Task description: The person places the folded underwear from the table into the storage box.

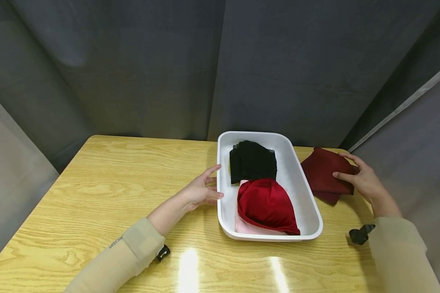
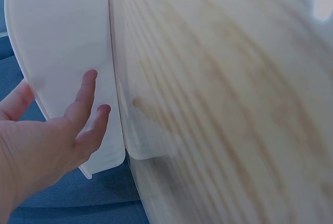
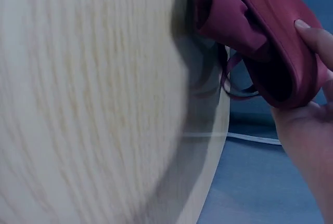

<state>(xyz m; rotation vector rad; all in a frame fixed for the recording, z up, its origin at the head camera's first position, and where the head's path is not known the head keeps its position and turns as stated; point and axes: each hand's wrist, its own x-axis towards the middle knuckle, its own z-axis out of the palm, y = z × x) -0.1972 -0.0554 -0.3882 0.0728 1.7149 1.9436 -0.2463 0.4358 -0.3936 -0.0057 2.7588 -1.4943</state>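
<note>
A white plastic bin [image 1: 223, 215] stands on the table. Inside lie a folded black sheer cloth [image 1: 254, 162] and, nearer me, a folded red satin bra [image 1: 265, 203] on a pale pink cloth [image 1: 251, 228]. At the bin's left side is my left hand [image 1: 201, 190], fingers spread, with fingertips at the rim and outer wall; it grips nothing. To the right of the bin, my right hand [image 1: 364, 181] holds a folded maroon garment [image 1: 324, 173], thumb on its upper face. In the right wrist view, a thin strap [image 3: 225, 76] hangs from it; the other fingers are largely hidden.
The wooden table [image 1: 132, 183] reaches to a grey curtain [image 1: 150, 73] behind it and another curtain on the right. Black devices [image 1: 359, 235] are strapped at both wrists. The maroon garment lies by the table's right back corner.
</note>
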